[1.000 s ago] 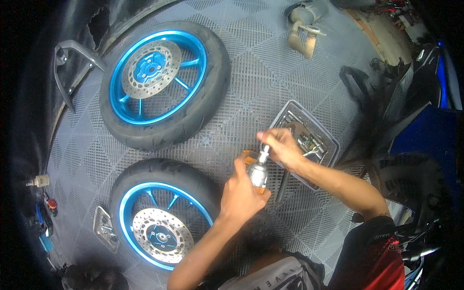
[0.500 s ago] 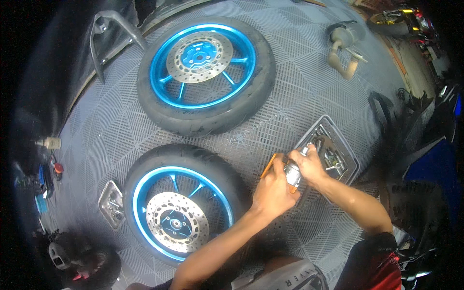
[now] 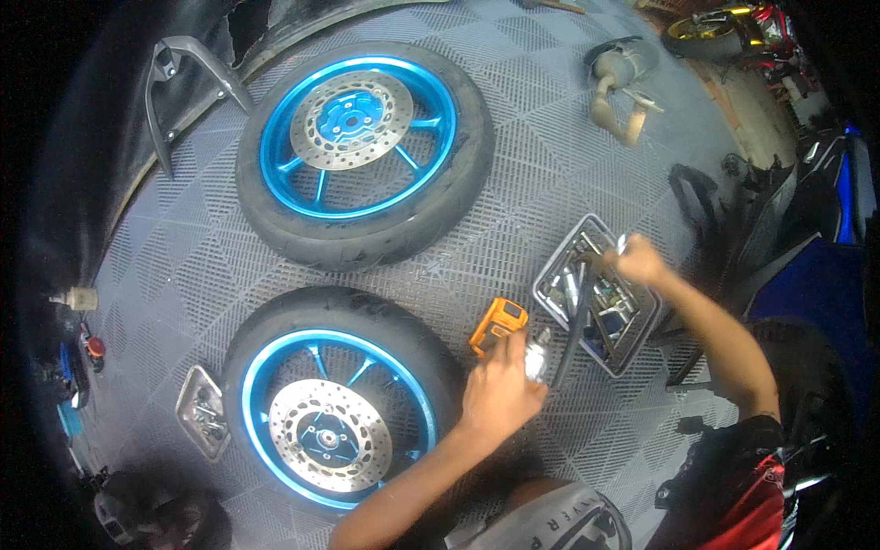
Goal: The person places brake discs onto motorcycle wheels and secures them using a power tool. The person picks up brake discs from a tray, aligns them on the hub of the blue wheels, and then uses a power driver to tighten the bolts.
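My left hand point(image 3: 502, 396) is closed around the grip of a cordless impact wrench point(image 3: 538, 356). Its silver nose points up and right, and its orange battery point(image 3: 501, 323) shows beyond my fingers. My right hand point(image 3: 642, 263) is closed on a shiny socket point(image 3: 622, 244), partly hidden by the fingers. This hand is above the far right side of a grey plastic tray point(image 3: 562, 252) filled with sockets and metal tools. A long black bar point(image 3: 576, 332) lies across the tray's left part and sticks out toward me.
Two motorcycle wheels lie on the grey tiled floor, one point(image 3: 403, 240) farther off and one point(image 3: 348, 307) nearer, both with blue rims and brake discs. A small parts tray point(image 3: 191, 390) sits left of the near wheel. An exhaust point(image 3: 625, 62) lies far right, a grab rail point(image 3: 154, 101) far left.
My right hand has left the impact wrench's nose and moved right over the tray, with a socket in it. The left hand has lowered slightly with the wrench, and its battery has come into view.
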Available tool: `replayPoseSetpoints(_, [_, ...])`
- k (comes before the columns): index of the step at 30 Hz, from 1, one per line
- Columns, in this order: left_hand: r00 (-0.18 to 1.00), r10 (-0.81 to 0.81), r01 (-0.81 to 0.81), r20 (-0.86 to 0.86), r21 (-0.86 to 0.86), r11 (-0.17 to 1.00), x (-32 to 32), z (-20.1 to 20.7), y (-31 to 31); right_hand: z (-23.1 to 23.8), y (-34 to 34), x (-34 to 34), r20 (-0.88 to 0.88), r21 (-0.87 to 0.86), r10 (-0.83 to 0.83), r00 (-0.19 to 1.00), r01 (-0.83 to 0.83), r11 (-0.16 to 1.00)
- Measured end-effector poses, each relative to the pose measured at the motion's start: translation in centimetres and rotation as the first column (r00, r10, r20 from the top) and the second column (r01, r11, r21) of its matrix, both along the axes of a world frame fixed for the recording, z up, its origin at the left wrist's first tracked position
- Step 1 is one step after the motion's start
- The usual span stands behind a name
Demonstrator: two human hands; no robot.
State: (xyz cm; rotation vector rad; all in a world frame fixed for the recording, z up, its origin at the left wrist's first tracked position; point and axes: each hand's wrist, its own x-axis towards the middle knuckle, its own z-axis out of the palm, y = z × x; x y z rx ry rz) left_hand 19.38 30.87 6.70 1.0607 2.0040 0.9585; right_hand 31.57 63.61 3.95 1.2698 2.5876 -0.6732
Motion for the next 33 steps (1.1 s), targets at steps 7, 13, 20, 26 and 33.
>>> replayPoseSetpoints(7, [1.000, 0.019, -0.018, -0.019, 0.022, 1.000, -0.7, -0.2, 2.7, -0.3, -2.0, -0.1, -0.097, -0.584, -0.276, 0.956, 0.170, 0.793])
replayPoseSetpoints(13, [1.000, 0.000, 0.002, 0.025, -0.063, 0.998, -1.1, 0.0, 1.5, 1.4, -10.5, -6.2, -0.202, -0.979, -0.667, 0.717, -0.121, 0.167])
replayPoseSetpoints(20, [0.993, 0.112, -0.113, 0.024, 0.028, 0.993, -1.8, -0.9, 0.8, 0.7, -12.6, -6.0, -0.213, -0.958, -0.599, 0.772, -0.045, 0.284])
replayPoseSetpoints(26, [0.995, 0.065, -0.068, 0.069, 0.045, 0.997, -3.2, -0.5, 0.7, 1.4, -13.7, -6.4, -0.199, -0.961, -0.618, 0.760, -0.026, 0.277])
replayPoseSetpoints(33, [0.996, 0.068, -0.069, 0.056, 0.010, 0.998, -3.1, 0.0, 1.1, 2.3, -14.1, -6.4, -0.241, -0.939, -0.644, 0.726, -0.007, 0.343])
